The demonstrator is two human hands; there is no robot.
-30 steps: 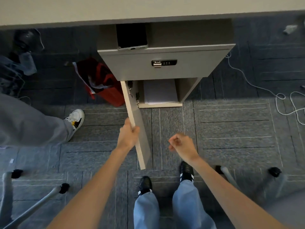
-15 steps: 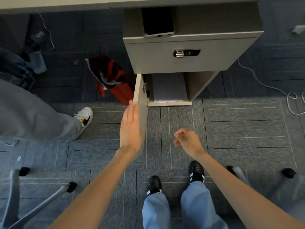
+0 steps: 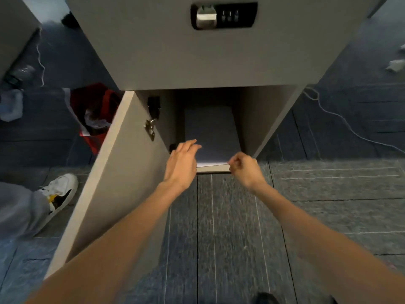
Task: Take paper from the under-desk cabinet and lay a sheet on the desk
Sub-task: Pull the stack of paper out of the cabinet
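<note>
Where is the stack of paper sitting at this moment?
In the head view, the paper stack lies flat on the floor of the open lower cabinet compartment, centre frame, right of the swung-out door, with both hands at its front edge.

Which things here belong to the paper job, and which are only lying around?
For the job: paper stack in the cabinet; open cabinet door; left hand, open over the stack; right hand, pinching the stack's front corner.

Lying about: red bag; white cable; another person's white shoe; combination lock.
</note>
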